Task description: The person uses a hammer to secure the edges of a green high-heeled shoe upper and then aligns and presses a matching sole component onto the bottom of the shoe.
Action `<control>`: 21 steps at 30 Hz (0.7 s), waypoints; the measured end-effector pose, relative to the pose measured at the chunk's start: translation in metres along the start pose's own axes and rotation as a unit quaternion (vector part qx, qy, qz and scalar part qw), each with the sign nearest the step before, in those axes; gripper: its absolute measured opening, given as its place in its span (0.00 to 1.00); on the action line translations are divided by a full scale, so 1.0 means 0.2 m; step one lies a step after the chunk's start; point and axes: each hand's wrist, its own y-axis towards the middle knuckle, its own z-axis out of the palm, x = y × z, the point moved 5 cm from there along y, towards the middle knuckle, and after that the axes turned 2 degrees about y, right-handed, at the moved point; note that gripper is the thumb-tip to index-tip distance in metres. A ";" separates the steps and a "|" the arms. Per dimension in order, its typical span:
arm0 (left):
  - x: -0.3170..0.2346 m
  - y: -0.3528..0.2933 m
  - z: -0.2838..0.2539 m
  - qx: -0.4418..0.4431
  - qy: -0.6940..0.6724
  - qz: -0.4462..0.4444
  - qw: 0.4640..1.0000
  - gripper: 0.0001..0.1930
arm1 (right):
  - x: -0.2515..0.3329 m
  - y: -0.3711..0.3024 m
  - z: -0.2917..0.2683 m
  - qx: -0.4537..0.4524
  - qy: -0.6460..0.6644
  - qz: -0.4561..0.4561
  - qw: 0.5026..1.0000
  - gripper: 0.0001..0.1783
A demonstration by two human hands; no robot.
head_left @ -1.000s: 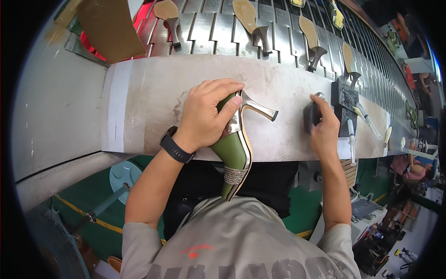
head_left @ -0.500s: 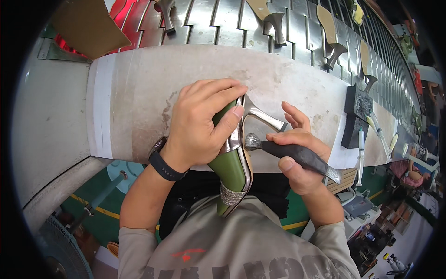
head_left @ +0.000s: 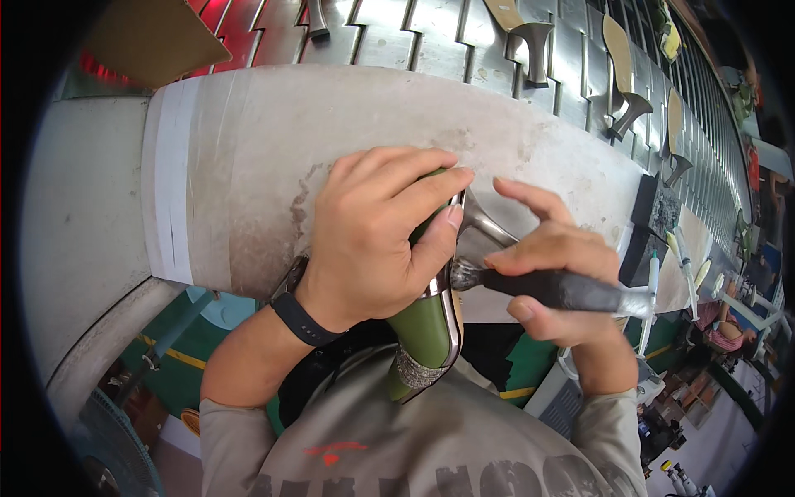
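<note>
A green high-heeled shoe with silver trim and a glittering band near its toe stands on edge over the bench's near side, toe toward my body. Its sole faces right, and the grey metallic heel juts out to the right. My left hand is wrapped over the heel end of the shoe, hiding much of it. In my right hand is a hammer with a dark handle, lying nearly level. Its rounded metal head is at the sole just below the heel; whether it touches, I cannot tell.
The pale, stained work board lies under my hands. Beyond it, a metal slat conveyor carries several tan soles with heels. Black blocks and syringes lie at the right; cardboard is at the far left.
Both hands and the shoe have shifted slightly right in the picture. The hammer handle has swung from slanting down to nearly level, its head still by the sole.
</note>
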 end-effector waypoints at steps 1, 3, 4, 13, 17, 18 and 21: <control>0.00 0.00 0.01 0.003 -0.002 0.000 1.000 0.16 | 0.03 0.05 -0.02 0.036 -0.028 0.012 0.999 0.18; 0.02 -0.01 -0.01 -0.001 0.007 -0.007 1.000 0.15 | 0.11 0.12 0.01 0.065 -0.062 0.007 0.996 0.18; 0.03 -0.01 -0.01 -0.006 0.005 -0.001 1.000 0.15 | 0.11 0.11 0.02 0.049 -0.074 0.009 0.996 0.15; 0.05 -0.01 -0.02 -0.027 -0.033 0.009 0.999 0.14 | -0.08 -0.19 0.10 -0.164 0.049 -0.007 0.985 0.17; 0.06 -0.03 -0.02 -0.028 -0.032 0.004 0.999 0.14 | -0.08 -0.15 0.10 -0.140 0.046 -0.024 0.989 0.17; 0.06 -0.03 -0.03 -0.028 -0.031 0.006 0.999 0.14 | -0.07 -0.15 0.10 -0.136 0.048 -0.030 0.989 0.17; 0.06 -0.03 -0.03 0.004 -0.020 -0.002 1.000 0.16 | -0.07 -0.13 0.09 -0.121 0.037 -0.039 0.991 0.17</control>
